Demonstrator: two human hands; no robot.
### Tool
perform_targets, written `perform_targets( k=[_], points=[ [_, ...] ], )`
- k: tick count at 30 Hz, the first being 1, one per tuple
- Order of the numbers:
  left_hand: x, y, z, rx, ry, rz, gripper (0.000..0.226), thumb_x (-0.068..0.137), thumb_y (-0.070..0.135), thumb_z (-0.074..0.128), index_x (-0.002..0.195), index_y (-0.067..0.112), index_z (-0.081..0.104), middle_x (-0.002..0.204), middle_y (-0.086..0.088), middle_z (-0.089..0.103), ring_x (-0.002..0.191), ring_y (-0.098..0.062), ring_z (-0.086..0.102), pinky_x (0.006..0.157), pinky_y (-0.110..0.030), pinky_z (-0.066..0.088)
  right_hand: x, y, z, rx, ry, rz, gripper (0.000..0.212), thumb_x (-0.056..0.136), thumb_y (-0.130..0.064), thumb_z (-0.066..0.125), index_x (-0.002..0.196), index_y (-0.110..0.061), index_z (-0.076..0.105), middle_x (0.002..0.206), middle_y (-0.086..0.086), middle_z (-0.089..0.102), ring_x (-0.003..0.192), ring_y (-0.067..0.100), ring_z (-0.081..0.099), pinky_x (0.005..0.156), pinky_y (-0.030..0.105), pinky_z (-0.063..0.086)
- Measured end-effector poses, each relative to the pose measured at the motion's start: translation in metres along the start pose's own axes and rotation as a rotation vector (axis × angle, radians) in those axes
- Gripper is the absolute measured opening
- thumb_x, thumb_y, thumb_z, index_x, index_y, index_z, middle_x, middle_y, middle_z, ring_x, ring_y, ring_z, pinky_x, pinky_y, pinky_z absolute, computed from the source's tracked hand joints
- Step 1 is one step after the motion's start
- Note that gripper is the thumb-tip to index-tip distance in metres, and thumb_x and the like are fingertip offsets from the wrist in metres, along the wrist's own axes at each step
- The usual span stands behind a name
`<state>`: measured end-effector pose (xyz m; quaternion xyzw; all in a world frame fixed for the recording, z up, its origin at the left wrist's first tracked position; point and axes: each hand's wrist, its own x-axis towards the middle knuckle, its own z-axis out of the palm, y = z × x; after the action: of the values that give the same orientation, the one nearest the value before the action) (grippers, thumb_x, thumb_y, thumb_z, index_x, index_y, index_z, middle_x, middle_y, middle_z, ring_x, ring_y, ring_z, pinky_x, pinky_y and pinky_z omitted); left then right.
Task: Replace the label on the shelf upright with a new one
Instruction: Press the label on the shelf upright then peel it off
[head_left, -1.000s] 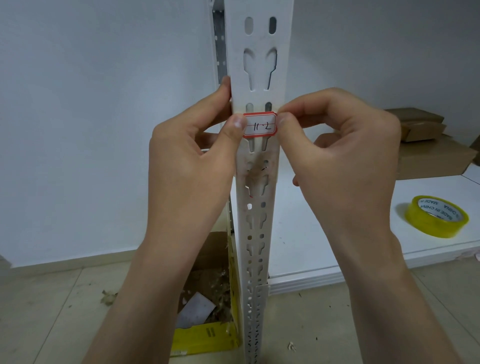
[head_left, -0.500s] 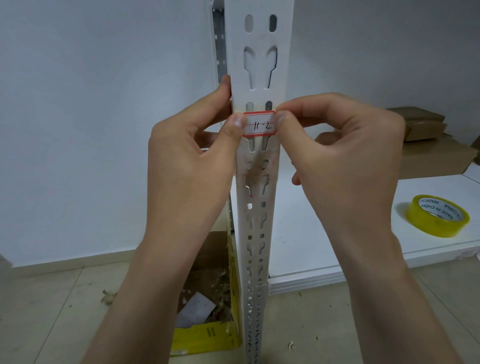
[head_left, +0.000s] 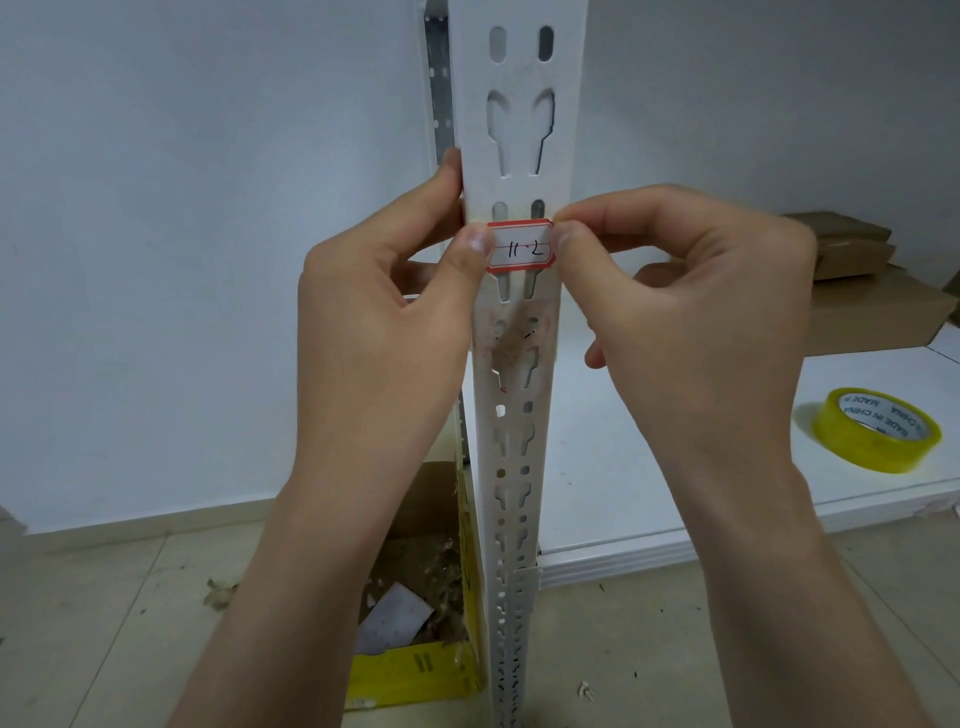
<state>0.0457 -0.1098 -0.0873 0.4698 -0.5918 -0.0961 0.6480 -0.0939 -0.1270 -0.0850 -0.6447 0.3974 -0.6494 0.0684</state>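
Observation:
A white slotted shelf upright (head_left: 519, 130) stands straight ahead. A small white label (head_left: 521, 252) with a red border and black handwriting lies flat against its front face. My left hand (head_left: 379, 332) wraps the upright's left edge, its thumb pressing the label's left end. My right hand (head_left: 691, 312) pinches the label's right end between thumb and forefinger at the upright's right edge. Below the label the upright shows a smudged brown patch of old residue (head_left: 514, 343).
A roll of yellow tape (head_left: 878, 430) lies on the low white shelf board (head_left: 649, 467) at right. Brown cardboard boxes (head_left: 878, 301) sit behind it. An open yellow-edged carton (head_left: 415, 670) with scraps stands on the tiled floor left of the upright.
The hands and label have stayed almost in place; the right fingertips have shifted slightly along the label's right end.

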Motion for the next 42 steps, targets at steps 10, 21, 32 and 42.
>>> perform_targets(
  k=[10, 21, 32, 42],
  points=[
    [-0.0002, -0.0001, 0.0007, -0.010, -0.001, -0.005, 0.042, 0.103, 0.020, 0.061, 0.144, 0.029, 0.060, 0.129, 0.023, 0.070, 0.111, 0.011, 0.067, 0.085, -0.010, 0.057, 0.0009, 0.0000, -0.0014, 0.026, -0.004, 0.032, 0.009, 0.091, -0.027, 0.075, 0.089, -0.035, 0.074, 0.079, -0.022, 0.072, 0.052, 0.017, 0.067, 0.048, 0.031, 0.056],
    [-0.0008, 0.0002, 0.0013, -0.017, 0.006, -0.002, 0.042, 0.103, 0.019, 0.061, 0.144, 0.029, 0.060, 0.130, 0.021, 0.070, 0.109, 0.007, 0.069, 0.087, -0.016, 0.060, 0.0024, -0.0004, -0.0015, 0.021, -0.053, 0.033, 0.013, 0.090, -0.025, 0.075, 0.084, -0.036, 0.072, 0.080, -0.021, 0.071, 0.052, 0.018, 0.067, 0.049, 0.031, 0.057],
    [-0.0013, 0.0006, 0.0013, -0.030, 0.003, -0.004, 0.042, 0.103, 0.018, 0.062, 0.144, 0.028, 0.060, 0.129, 0.023, 0.069, 0.103, 0.010, 0.070, 0.082, -0.013, 0.059, 0.0004, 0.0028, 0.0030, 0.008, 0.011, -0.080, 0.008, 0.093, -0.024, 0.072, 0.093, -0.032, 0.073, 0.082, -0.021, 0.069, 0.055, 0.005, 0.065, 0.052, 0.019, 0.054],
    [-0.0007, -0.0004, 0.0002, -0.039, -0.005, -0.013, 0.042, 0.103, 0.019, 0.062, 0.144, 0.027, 0.060, 0.128, 0.019, 0.072, 0.104, 0.008, 0.071, 0.084, -0.015, 0.060, -0.0010, 0.0027, 0.0019, 0.024, 0.015, -0.021, 0.010, 0.093, -0.024, 0.073, 0.088, -0.033, 0.071, 0.081, -0.022, 0.071, 0.048, 0.021, 0.064, 0.046, 0.038, 0.054]
  ],
)
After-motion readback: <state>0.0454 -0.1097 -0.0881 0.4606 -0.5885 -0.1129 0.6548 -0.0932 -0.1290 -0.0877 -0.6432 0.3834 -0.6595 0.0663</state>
